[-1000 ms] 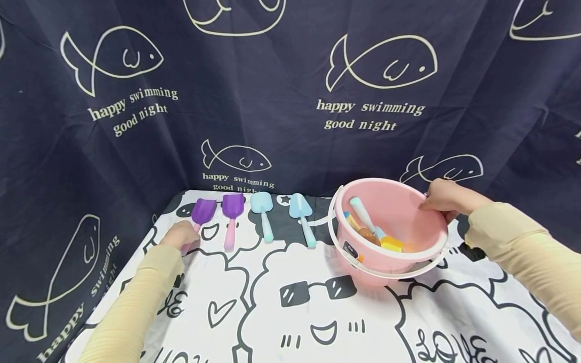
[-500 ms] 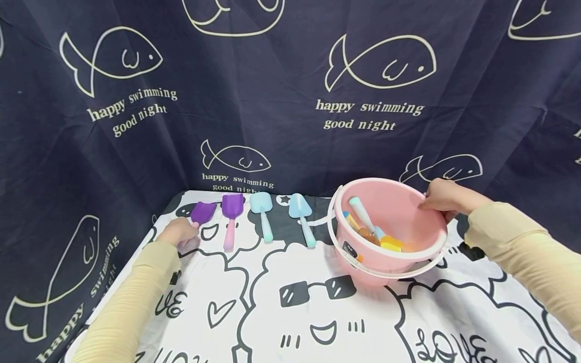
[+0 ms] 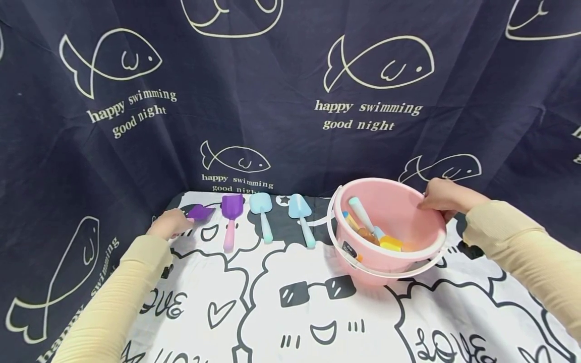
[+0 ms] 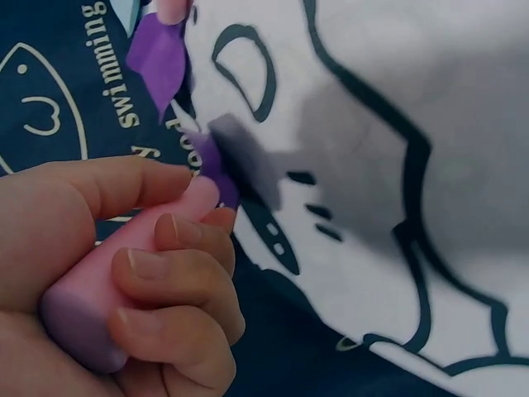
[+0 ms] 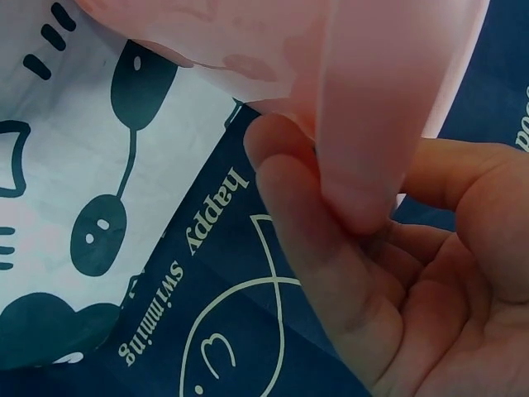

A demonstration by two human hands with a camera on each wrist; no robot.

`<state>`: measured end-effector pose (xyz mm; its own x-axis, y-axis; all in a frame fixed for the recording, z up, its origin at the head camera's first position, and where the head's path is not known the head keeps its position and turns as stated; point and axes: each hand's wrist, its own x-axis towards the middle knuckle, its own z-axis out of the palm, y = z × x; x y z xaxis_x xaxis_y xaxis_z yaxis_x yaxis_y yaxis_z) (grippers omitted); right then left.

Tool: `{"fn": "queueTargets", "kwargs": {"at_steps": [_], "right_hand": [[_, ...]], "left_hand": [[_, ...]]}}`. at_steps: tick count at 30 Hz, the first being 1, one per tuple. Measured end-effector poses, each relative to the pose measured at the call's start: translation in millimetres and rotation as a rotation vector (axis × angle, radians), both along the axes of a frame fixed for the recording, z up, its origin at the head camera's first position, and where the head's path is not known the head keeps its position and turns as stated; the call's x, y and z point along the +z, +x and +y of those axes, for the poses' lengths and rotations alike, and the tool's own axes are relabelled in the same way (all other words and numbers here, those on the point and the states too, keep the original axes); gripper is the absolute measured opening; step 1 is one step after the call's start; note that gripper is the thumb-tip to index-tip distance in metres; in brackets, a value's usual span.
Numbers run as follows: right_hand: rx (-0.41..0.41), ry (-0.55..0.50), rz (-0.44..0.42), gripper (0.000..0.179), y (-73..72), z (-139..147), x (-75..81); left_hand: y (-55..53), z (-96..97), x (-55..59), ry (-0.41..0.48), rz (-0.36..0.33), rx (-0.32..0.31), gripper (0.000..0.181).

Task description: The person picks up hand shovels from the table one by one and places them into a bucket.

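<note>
Four toy shovels lie or hang near the back of a white printed cloth [image 3: 209,282] in the head view, where a person's left hand [image 3: 170,224] grips the leftmost, a purple shovel [image 3: 201,212]. Compared with a second ago, that hand sits farther left and away from the wearer, and the blade shows as a narrower sliver. A second purple shovel [image 3: 232,205], a square light-blue shovel [image 3: 260,203] and a pointed light-blue shovel [image 3: 300,206] keep their places to its right. At right, the right hand [image 3: 442,199] holds a tilted pink bucket [image 3: 404,209] by its rim, unchanged, with a yellow piece [image 3: 391,243] among the toys inside. From the left wrist, fingers curl around the gripped shovel's pink handle [image 4: 149,256], the blade beyond them partly hidden. From the right wrist, thumb and fingers pinch the bucket's edge from opposite sides.
</note>
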<state>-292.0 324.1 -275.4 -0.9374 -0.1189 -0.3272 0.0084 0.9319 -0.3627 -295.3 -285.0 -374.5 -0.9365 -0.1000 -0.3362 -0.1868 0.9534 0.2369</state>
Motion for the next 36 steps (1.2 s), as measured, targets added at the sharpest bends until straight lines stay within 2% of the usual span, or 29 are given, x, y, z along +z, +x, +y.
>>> {"fn": "queueTargets", "kwargs": {"at_steps": [3, 8, 15, 19, 26, 30, 36], "right_hand": [[0.006, 0.004, -0.001, 0.02, -0.6, -1.7, 0.0], [0.01, 0.003, -0.008, 0.021, -0.7, -3.6, 1.7], [0.014, -0.008, -0.009, 0.021, -0.3, -3.9, 2.5], [0.016, -0.008, -0.014, 0.021, 0.0, -3.2, 2.2], [0.013, 0.003, 0.003, 0.018, 0.1, -0.8, 0.3], [0.019, 0.014, 0.024, 0.018, 0.4, -0.5, -0.3], [0.019, 0.005, 0.014, 0.018, 0.6, -0.2, -0.2]], "left_hand": [[3.2, -1.3, 10.0, -0.01, -0.01, 0.003, 0.035], [4.9, -1.4, 30.7, -0.032, -0.032, -0.033, 0.041], [7.7, 6.5, 64.2, -0.067, 0.024, -0.073, 0.039], [9.1, 17.9, 82.7, -0.111, 0.073, -0.092, 0.039], [10.7, 46.0, 109.2, -0.189, 0.149, -0.191, 0.046], [13.8, 62.6, 123.7, -0.21, 0.181, -0.234, 0.042], [20.7, 83.1, 148.7, -0.208, 0.245, -0.266, 0.04]]}}
